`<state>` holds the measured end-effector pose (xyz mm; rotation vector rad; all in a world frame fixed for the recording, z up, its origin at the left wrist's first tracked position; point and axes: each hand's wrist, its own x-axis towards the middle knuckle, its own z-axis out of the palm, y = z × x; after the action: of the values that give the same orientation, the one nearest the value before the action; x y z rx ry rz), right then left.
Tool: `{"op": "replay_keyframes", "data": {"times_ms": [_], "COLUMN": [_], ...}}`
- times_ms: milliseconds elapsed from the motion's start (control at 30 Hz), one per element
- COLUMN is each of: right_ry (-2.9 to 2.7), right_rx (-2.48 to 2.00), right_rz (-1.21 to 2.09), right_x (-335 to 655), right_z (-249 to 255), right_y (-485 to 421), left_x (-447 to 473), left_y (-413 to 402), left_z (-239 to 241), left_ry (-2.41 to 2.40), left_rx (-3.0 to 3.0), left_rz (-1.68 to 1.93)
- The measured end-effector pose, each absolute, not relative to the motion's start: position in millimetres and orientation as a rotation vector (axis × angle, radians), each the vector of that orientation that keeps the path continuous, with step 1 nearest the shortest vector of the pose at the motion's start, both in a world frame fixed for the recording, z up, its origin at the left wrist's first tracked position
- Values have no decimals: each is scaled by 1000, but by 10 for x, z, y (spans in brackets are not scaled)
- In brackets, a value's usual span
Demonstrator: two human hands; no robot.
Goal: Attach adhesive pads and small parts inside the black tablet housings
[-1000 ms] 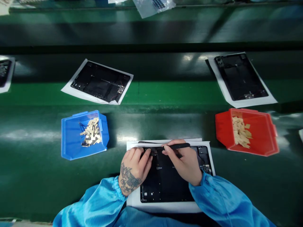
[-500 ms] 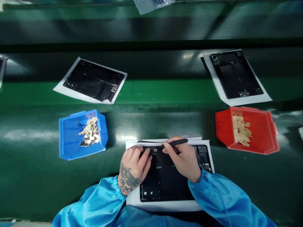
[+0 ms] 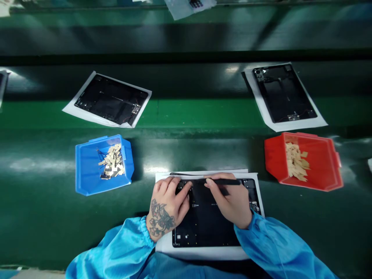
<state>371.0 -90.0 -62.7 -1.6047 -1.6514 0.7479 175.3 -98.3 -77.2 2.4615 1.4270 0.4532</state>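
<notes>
- Work area: a dark green table (image 3: 43, 221) fills the near half of the scene; a lighter green strip (image 3: 188, 116) runs left to right behind it.
- Device casing (image 3: 215, 228): lies flat, interior upward, on a white sheet (image 3: 203, 254) at near centre, directly in front of you.
- Left hand (image 3: 168, 207): your fingers are partly spread over the far left part of the casing, fingertips down at its far edge. You cannot tell from this view whether a part is pinned beneath them.
- Right hand (image 3: 232, 199): your thumb and fingers form a narrow grip on a black hand tool (image 3: 225, 181). The tool lies nearly level, its left end near the casing's far edge; contact cannot be confirmed.
- Change at your hands: compared with half a second ago, your left index finger reaches farther right, your right hand sits slightly farther right, and the tool is less tilted. This suggests the work remains at the far edge, with your left hand steadying.
- Change beyond: the far left casing (image 3: 109, 102) and far right casing (image 3: 286, 97) have shifted left relative to the bins; your own casing has not followed, so it appears unaffected.
- Bins: the blue bin (image 3: 87, 170) at left holds pale and dark pieces (image 3: 113, 161); the red bin (image 3: 322, 166) at right holds pale flat pieces (image 3: 296, 162).
</notes>
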Motion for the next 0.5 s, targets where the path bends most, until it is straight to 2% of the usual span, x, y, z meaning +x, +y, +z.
{"op": "replay_keyframes", "data": {"times_ms": [100,300,500], "right_ry": [-1603,-1342,-1435], "right_rx": [-1549,-1446,-1312], "right_rz": [762,1131,1192], "right_x": [3753,3700,3621], "right_z": [-621,-761,-822], "right_y": [-981,-1009,-930], "left_x": [1797,1742,1676], "left_y": [-1010,-1044,-1037], "left_z": [-755,-772,-787], "left_ry": [1470,1439,1403], "left_rx": [2461,2381,2278], "left_rz": [395,430,492]}}
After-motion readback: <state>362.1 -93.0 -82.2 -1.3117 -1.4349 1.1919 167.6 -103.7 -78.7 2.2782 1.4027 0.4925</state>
